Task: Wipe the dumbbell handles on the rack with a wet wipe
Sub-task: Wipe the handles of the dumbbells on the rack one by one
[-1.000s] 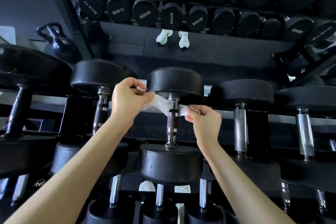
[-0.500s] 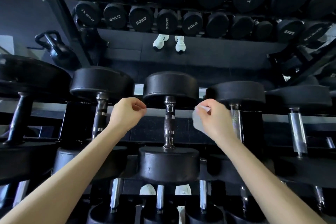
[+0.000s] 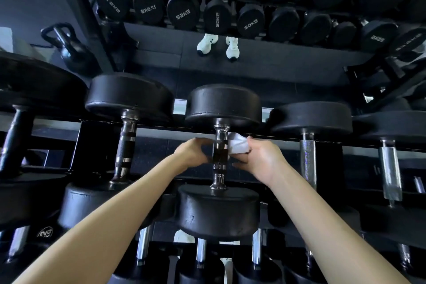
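Between the fingers, a dumbbell handle (image 3: 220, 157) is being wiped: wet wipe (image 3: 237, 146) pinched by the right hand (image 3: 262, 159), hold of the left hand (image 3: 192, 154) unclear; a downward stroke seems needed next.

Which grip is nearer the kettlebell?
Left. The left grip sits left of the centre dumbbell handle, toward the kettlebell; the right grip, pinching the wet wipe, is beyond that handle.

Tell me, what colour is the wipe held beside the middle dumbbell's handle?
White. The wet wipe shows best in the head view.
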The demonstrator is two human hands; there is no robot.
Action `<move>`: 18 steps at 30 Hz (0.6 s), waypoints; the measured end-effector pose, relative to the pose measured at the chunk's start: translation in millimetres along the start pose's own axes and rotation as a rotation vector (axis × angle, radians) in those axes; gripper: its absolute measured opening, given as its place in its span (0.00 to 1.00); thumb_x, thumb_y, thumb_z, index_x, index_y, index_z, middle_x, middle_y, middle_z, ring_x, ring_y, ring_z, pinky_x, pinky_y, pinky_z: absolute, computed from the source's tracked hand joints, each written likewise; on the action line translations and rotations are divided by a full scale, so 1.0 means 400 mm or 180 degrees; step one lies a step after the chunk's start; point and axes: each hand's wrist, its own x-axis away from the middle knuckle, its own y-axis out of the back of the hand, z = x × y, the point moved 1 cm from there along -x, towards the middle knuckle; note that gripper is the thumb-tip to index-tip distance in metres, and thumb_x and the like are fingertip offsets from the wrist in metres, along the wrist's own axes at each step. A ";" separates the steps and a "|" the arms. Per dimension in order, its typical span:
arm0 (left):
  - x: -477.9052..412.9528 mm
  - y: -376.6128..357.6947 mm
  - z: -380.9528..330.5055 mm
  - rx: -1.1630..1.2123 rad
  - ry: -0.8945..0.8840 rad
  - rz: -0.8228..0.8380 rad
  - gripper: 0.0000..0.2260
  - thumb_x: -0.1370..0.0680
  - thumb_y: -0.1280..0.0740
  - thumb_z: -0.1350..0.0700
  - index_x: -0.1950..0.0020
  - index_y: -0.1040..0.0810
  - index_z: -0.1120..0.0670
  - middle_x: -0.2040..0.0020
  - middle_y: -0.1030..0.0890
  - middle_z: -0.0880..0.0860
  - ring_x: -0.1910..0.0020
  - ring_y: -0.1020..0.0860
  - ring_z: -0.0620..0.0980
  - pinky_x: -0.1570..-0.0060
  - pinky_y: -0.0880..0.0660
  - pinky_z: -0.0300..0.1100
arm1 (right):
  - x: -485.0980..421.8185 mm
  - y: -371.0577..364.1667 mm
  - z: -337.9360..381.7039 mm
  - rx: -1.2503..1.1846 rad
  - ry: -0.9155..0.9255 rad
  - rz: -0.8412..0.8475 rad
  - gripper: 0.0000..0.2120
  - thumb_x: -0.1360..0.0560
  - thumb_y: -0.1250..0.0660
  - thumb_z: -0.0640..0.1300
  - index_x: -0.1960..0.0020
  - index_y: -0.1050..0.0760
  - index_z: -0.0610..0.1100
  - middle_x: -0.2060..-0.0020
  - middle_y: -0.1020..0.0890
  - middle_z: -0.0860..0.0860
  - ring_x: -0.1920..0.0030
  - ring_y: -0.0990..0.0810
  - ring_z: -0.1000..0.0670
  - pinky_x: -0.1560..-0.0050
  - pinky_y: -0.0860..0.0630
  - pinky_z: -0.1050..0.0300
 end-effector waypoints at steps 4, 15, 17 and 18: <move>-0.051 -0.030 0.027 0.0534 -0.0095 -0.0076 0.17 0.40 0.30 0.47 0.52 0.21 0.40 0.47 0.18 0.50 0.45 0.21 0.53 0.42 0.25 0.50 | -0.004 0.003 -0.002 -0.0036 0.0007 0.0008 0.18 0.18 0.49 0.43 0.35 0.30 0.35 0.42 0.21 0.37 0.46 0.20 0.40 0.41 0.28 0.43; -0.005 0.004 0.020 0.1335 -0.0066 -0.0070 0.03 0.26 0.30 0.58 0.60 0.21 0.53 0.61 0.21 0.49 0.59 0.25 0.45 0.58 0.31 0.36 | 0.009 0.010 0.004 0.0034 -0.0029 -0.0033 0.18 0.18 0.49 0.43 0.39 0.27 0.34 0.46 0.18 0.38 0.45 0.19 0.41 0.35 0.31 0.40; 0.018 0.038 0.028 0.1222 -0.0040 0.0027 0.04 0.27 0.29 0.55 0.57 0.20 0.55 0.61 0.20 0.49 0.60 0.24 0.43 0.59 0.30 0.33 | 0.010 0.009 0.006 0.0126 0.0034 -0.0091 0.16 0.18 0.47 0.43 0.38 0.28 0.35 0.48 0.17 0.40 0.47 0.18 0.42 0.38 0.28 0.41; 0.030 0.056 0.030 0.1138 -0.0060 0.0037 0.07 0.27 0.28 0.54 0.56 0.19 0.57 0.60 0.20 0.50 0.61 0.24 0.44 0.61 0.29 0.32 | 0.011 0.008 0.008 0.0185 0.0109 -0.0163 0.14 0.18 0.46 0.43 0.39 0.28 0.37 0.49 0.17 0.41 0.49 0.17 0.42 0.41 0.26 0.43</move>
